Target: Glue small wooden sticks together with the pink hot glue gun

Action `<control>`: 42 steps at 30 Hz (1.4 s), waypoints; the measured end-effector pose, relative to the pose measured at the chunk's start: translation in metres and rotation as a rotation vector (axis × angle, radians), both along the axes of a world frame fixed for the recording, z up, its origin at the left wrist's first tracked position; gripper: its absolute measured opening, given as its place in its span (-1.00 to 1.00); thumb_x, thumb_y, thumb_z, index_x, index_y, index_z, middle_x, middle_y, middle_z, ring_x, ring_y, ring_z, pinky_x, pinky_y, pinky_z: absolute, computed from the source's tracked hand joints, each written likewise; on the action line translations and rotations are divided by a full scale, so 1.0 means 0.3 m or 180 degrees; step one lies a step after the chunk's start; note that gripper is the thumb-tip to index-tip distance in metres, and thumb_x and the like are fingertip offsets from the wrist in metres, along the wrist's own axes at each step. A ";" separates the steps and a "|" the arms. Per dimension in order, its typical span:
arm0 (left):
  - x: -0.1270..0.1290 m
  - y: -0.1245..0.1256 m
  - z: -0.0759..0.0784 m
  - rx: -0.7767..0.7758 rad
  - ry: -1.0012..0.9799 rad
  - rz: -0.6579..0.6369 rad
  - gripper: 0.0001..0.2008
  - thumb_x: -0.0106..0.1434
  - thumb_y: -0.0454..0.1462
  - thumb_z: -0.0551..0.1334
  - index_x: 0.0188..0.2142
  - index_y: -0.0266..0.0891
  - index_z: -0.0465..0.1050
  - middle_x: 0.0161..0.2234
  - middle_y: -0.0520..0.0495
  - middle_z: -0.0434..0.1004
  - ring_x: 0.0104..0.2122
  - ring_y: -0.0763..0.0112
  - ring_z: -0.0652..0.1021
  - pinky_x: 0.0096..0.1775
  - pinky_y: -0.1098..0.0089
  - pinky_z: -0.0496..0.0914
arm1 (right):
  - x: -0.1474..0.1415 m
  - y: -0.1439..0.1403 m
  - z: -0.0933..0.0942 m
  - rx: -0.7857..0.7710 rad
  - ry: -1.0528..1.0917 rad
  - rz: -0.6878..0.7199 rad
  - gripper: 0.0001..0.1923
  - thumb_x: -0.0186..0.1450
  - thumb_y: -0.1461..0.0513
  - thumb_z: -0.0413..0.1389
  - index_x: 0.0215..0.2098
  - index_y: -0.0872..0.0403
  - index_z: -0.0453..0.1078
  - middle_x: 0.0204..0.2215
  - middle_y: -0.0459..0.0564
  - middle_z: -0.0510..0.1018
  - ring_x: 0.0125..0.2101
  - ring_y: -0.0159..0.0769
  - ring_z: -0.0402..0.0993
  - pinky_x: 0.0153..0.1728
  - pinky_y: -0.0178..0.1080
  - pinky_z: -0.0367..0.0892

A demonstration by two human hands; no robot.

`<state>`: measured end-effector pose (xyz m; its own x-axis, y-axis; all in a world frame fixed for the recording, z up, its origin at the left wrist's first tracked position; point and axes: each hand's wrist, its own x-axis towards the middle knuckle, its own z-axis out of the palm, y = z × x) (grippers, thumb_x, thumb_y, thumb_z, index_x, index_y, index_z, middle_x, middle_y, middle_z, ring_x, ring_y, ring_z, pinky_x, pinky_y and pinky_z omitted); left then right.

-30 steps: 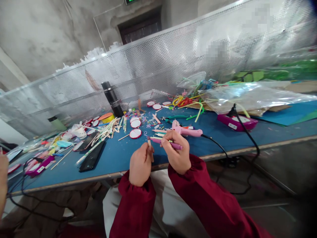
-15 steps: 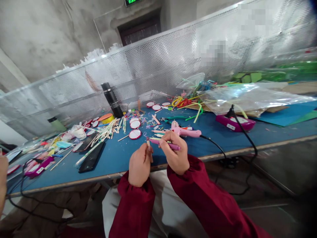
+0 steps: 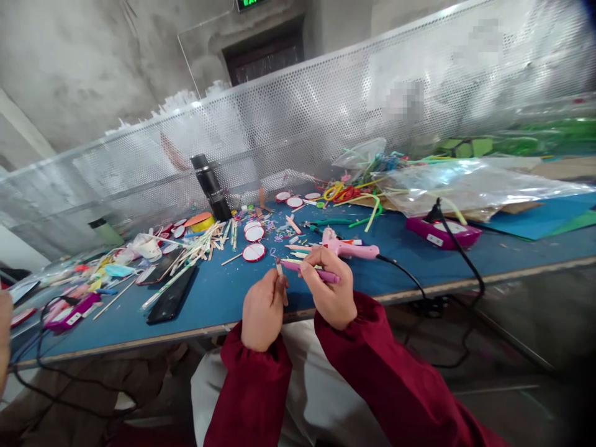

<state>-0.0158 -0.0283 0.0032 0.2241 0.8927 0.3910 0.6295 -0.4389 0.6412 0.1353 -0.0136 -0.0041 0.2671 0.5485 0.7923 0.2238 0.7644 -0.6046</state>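
Observation:
My left hand [image 3: 261, 308] grips a short wooden stick [image 3: 280, 276] upright, just above the near edge of the blue table [image 3: 223, 292]. My right hand [image 3: 329, 285] holds a purple pen [image 3: 311, 271] sideways, its tip pointing left toward the stick's top. Both sleeves are dark red. A pink glue gun [image 3: 349, 247] lies on the table right behind my right hand, its black cord trailing off the edge.
A black phone [image 3: 172, 295] lies left of my hands. Wooden sticks [image 3: 195, 251], red-rimmed white discs [image 3: 255, 251], a black flask [image 3: 210, 185] and coloured pipe cleaners [image 3: 354, 192] litter the table. A magenta device [image 3: 442, 230] sits right. Another person's hand [image 3: 4, 335] shows at far left.
My hands have barely moved; the pen tip sits slightly nearer the stick. The view has shifted a little.

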 end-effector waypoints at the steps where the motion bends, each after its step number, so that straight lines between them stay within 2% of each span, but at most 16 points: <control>1: 0.000 0.000 0.000 -0.0002 -0.0006 -0.0001 -0.65 0.57 -0.11 -0.06 -0.33 -0.14 0.28 -0.50 0.06 0.41 -0.45 0.35 0.44 -0.31 0.35 0.19 | 0.000 0.000 0.000 0.0003 0.0025 -0.0002 -0.75 0.39 0.28 0.09 -0.47 -0.01 0.31 -0.52 -0.12 0.43 -0.43 -0.27 0.34 -0.28 -0.14 0.26; 42: 0.002 0.001 0.000 0.0038 0.0110 0.0101 -0.67 0.56 -0.13 -0.05 -0.32 -0.13 0.29 -0.51 0.06 0.43 -0.45 0.35 0.45 -0.32 0.37 0.22 | 0.002 0.000 0.003 -0.0110 0.0014 -0.0030 -0.77 0.38 0.25 0.09 -0.46 -0.01 0.32 -0.49 -0.10 0.45 -0.41 -0.27 0.40 -0.30 -0.16 0.32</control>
